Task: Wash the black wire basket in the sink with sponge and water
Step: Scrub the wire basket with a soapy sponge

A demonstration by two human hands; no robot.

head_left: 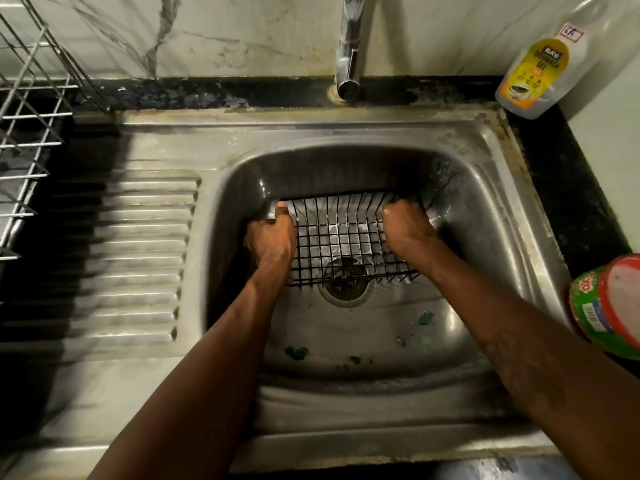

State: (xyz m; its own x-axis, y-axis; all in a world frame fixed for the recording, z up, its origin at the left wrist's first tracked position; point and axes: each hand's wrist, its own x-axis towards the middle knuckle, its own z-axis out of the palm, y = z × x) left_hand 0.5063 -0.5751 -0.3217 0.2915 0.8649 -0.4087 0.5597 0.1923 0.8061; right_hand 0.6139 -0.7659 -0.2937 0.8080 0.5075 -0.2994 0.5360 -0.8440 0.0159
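The black wire basket (346,233) lies low in the steel sink (485,188), over the drain (346,284). My left hand (272,237) grips the basket's left rim, thumb pointing up along the edge. My right hand (407,226) grips the right rim with its fingers curled round the wires. Both hands look wet. No sponge shows in either hand. A few small green scraps (296,352) lie on the sink floor near me. No water runs from the tap (348,50) above the basin.
A ribbed draining board (138,258) lies to the left of the basin. A steel wire rack (27,133) stands at the far left. A dish-soap bottle (533,74) stands at the back right and a green-and-red tub (609,306) on the right counter.
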